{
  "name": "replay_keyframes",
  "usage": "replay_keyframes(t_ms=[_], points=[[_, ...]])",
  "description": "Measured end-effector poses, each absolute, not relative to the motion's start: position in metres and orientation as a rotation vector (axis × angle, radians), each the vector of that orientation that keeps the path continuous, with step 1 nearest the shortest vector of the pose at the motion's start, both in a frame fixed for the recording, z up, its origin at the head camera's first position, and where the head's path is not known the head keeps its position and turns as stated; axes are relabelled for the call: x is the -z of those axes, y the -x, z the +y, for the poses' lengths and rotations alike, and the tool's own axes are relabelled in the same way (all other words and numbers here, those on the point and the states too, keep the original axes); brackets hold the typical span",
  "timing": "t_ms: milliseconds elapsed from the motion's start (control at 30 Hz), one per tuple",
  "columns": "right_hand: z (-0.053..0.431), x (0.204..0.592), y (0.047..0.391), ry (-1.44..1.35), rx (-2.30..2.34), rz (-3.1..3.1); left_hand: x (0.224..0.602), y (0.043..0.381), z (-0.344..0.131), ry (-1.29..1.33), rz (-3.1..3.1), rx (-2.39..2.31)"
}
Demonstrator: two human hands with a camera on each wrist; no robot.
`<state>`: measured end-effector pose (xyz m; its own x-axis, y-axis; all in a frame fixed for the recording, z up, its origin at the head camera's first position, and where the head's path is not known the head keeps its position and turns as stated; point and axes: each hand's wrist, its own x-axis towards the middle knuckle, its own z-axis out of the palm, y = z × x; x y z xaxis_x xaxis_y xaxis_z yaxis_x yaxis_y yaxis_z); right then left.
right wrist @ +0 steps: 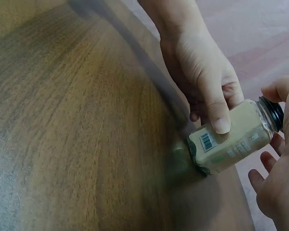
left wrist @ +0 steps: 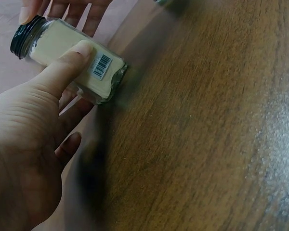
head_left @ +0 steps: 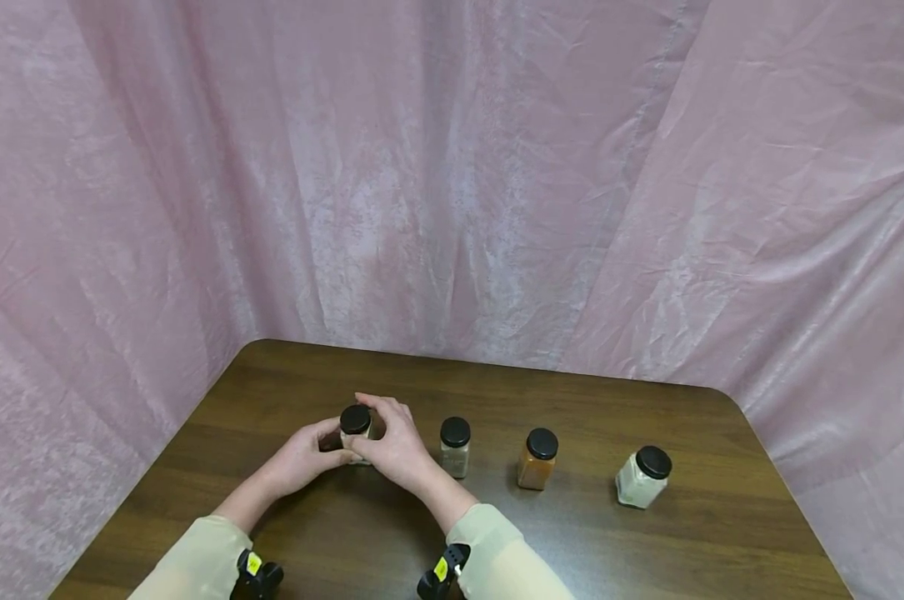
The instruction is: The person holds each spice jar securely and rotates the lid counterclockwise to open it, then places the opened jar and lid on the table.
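Both hands are on a square glass spice jar (head_left: 356, 419) of pale yellowish powder with a black lid, at the left part of the table. My left hand (head_left: 302, 458) grips its body, the thumb across the face beside a barcode label (left wrist: 101, 66) and the fingers behind. Around the black lid (right wrist: 272, 113) my right hand (head_left: 397, 448) has its thumb on one side and its fingers on the other. In the left wrist view the jar's base (left wrist: 116, 83) is close over the tabletop. The lid sits on the jar's neck.
To the right stand three more black-lidded jars in a loose row: one with greyish contents (head_left: 455, 458), one with orange-brown contents (head_left: 536, 471) and one with whitish contents (head_left: 637, 485). The brown wooden table (head_left: 571, 542) has rounded far corners, with pink curtains (head_left: 422, 208) behind it.
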<state>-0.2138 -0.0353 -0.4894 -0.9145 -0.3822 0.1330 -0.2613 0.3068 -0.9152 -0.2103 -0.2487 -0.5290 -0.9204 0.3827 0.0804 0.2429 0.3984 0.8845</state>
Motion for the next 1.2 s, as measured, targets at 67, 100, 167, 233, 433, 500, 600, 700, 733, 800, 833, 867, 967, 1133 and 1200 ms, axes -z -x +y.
replay_keyframes(t_ms=[67, 100, 167, 233, 433, 500, 600, 700, 733, 800, 833, 867, 967, 1133, 1200], points=[[-0.035, 0.489, 0.212, 0.604, 1.694, 2.451, 0.529, 0.210, -0.249, -0.565, 2.513, -1.545], [-0.034, 0.490, 0.211, 0.602, 1.703, 2.451, 0.529, 0.210, -0.249, -0.564, 2.518, -1.539], [-0.034, 0.491, 0.210, 0.594, 1.719, 2.457, 0.529, 0.210, -0.249, -0.561, 2.526, -1.526], [-0.033, 0.492, 0.209, 0.582, 1.735, 2.467, 0.530, 0.210, -0.250, -0.556, 2.533, -1.520], [-0.033, 0.496, 0.210, 0.523, 1.753, 2.526, 0.530, 0.211, -0.248, -0.535, 2.547, -1.517], [-0.034, 0.497, 0.210, 0.496, 1.759, 2.533, 0.530, 0.211, -0.248, -0.543, 2.558, -1.514], [-0.036, 0.498, 0.209, 0.468, 1.790, 2.537, 0.530, 0.209, -0.247, -0.563, 2.571, -1.519], [-0.039, 0.499, 0.206, 0.431, 1.794, 2.547, 0.531, 0.205, -0.247, -0.540, 2.556, -1.527], [-0.040, 0.500, 0.205, 0.422, 1.790, 2.552, 0.532, 0.204, -0.248, -0.522, 2.545, -1.529], [-0.041, 0.501, 0.203, 0.404, 1.773, 2.559, 0.533, 0.202, -0.249, -0.509, 2.527, -1.531], [-0.042, 0.501, 0.202, 0.395, 1.763, 2.562, 0.534, 0.200, -0.249, -0.499, 2.514, -1.533], [-0.043, 0.502, 0.201, 0.386, 1.752, 2.563, 0.535, 0.199, -0.250, -0.504, 2.503, -1.535], [-0.042, 0.503, 0.200, 0.378, 1.739, 2.566, 0.538, 0.199, -0.250, -0.499, 2.498, -1.535], [-0.040, 0.502, 0.202, 0.374, 1.744, 2.577, 0.540, 0.203, -0.246, -0.483, 2.494, -1.541], [-0.039, 0.500, 0.203, 0.374, 1.748, 2.578, 0.539, 0.205, -0.245, -0.494, 2.499, -1.543]])
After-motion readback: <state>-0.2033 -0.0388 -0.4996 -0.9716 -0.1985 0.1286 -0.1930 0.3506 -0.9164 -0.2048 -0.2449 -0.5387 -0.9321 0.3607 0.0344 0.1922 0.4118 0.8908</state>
